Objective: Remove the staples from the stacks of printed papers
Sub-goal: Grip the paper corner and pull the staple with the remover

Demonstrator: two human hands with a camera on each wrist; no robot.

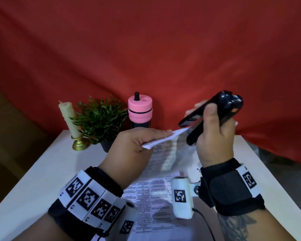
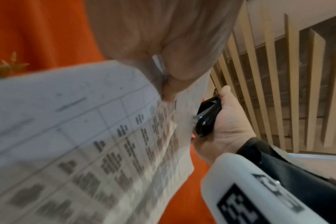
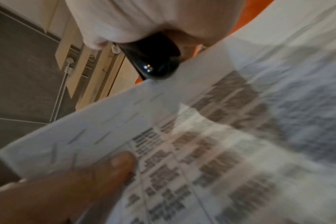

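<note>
My left hand (image 1: 141, 141) pinches the top edge of a printed paper stack (image 1: 165, 139) and holds it lifted above the table, thumb (image 3: 121, 162) on the printed side. My right hand (image 1: 214, 134) grips a glossy black stapler-shaped tool (image 1: 210, 115). Its open jaws sit around the stack's far corner. From the left wrist, the tool's nose (image 2: 205, 119) meets the sheet edge (image 2: 182, 121); from the right wrist, it (image 3: 155, 60) touches the paper (image 3: 240, 106). The staple itself is hidden. More printed sheets (image 1: 151, 193) lie flat on the white table (image 1: 42, 171) under my wrists.
At the table's back stand a cream candle (image 1: 68, 119) on a gold holder, a small potted plant (image 1: 101, 117) and a pink-lidded bottle (image 1: 140, 108). A red cloth hangs behind. A black cable (image 1: 205, 221) trails by my right wrist.
</note>
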